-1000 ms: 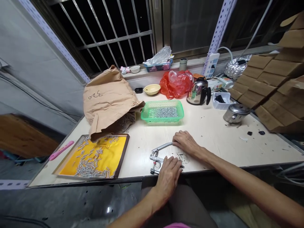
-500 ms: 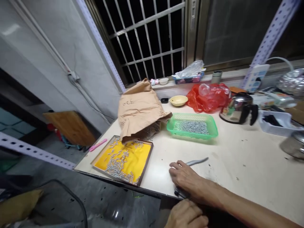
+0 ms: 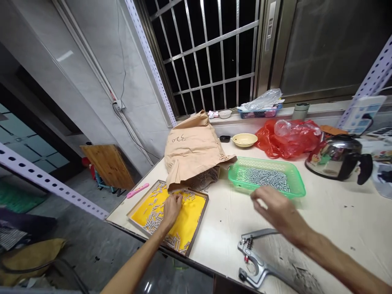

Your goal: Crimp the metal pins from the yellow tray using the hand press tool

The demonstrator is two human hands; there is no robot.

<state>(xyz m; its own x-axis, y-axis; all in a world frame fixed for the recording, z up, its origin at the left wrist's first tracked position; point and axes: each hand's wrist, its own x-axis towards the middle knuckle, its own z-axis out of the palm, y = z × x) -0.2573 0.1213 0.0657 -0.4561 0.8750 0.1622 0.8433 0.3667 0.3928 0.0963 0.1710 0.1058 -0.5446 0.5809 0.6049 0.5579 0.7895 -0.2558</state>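
My left hand [image 3: 172, 209] is over a shallow tray [image 3: 199, 219] lined in yellow, its fingers pinched together among small silver metal pins [image 3: 154, 220]. Whatever sits between those fingertips is too small to make out. My right hand [image 3: 274, 208] hovers just in front of a green plastic basket [image 3: 266, 192], fingers loosely bent with a gap by the thumb, and nothing visible in them. More silver pins [image 3: 268, 178] fill the basket. Below the right hand, silver spring-loaded pliers [image 3: 260, 271] lie on the table, partly covered by that forearm.
A brown paper bag [image 3: 191, 151] leans open over the tray's back edge, pins inside. A pink-handled tool [image 3: 137, 190] lies left of the tray. Behind the basket are a yellow dish [image 3: 245, 140] and a red plastic bag [image 3: 288, 139]. A metal kettle [image 3: 335, 157] stands right.
My left hand has gone from the table's front edge forward and left onto the tray. My right hand has let go of the pliers and risen toward the basket. The view has shifted.
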